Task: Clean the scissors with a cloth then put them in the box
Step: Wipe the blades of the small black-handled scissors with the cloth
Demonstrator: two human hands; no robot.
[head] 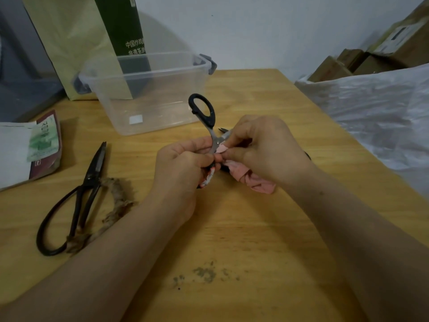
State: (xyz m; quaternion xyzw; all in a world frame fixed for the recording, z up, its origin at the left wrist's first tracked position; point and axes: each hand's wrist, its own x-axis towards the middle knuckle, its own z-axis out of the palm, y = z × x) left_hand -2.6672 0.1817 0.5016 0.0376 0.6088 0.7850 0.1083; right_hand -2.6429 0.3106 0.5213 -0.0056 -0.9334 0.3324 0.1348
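Head view: at the centre of the wooden table [255,240], both hands meet over a pair of black-handled scissors [205,112]. The left hand [183,161] has its fingers curled round the lower part of the scissors, gripping them so that one handle loop stands up toward 12 o'clock. The right hand [262,145] pinches a pink cloth [257,183] against the metal near the pivot, and the rest of the cloth hangs out below that hand toward 5 o'clock, resting on the table. A blade tip shows just above the right hand's fingers. The clear plastic box [148,74] stands open on the table at 11 o'clock from the hands, near them but apart, with nothing visible inside. At 8 o'clock a second pair, old dark iron shears [87,182], lies flat with its points toward 12 o'clock and a frayed brown cord [117,205] beside its loops. Behind the box a pale paper bag [74,43] and a dark green carton [120,24] stand upright. A white plastic sheet [376,108] lies at 3 o'clock.
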